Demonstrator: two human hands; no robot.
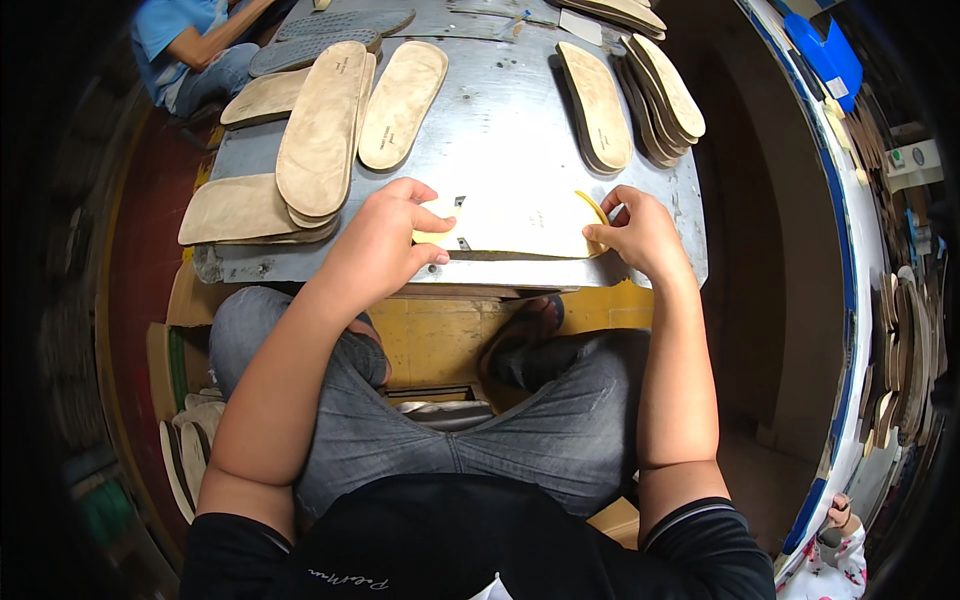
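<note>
Close to the table's front edge lies a thin, pale yellow insole-shaped sheet, overexposed in its middle, with two small dark marks near its left end. My left hand has its fingers and thumb around that left end. At the other end, my right hand pinches the rim, where a yellow edge curls up a little. Beyond my left hand, tan insoles are stacked, with a single one beside them. Past my right hand stand a tan insole pile and a taller pile.
Grey-blue insoles lie at the metal table's far left. A person in a blue shirt sits there. On the right runs a shelf with a blue bin and stacked insoles. Another person's hand shows at lower right.
</note>
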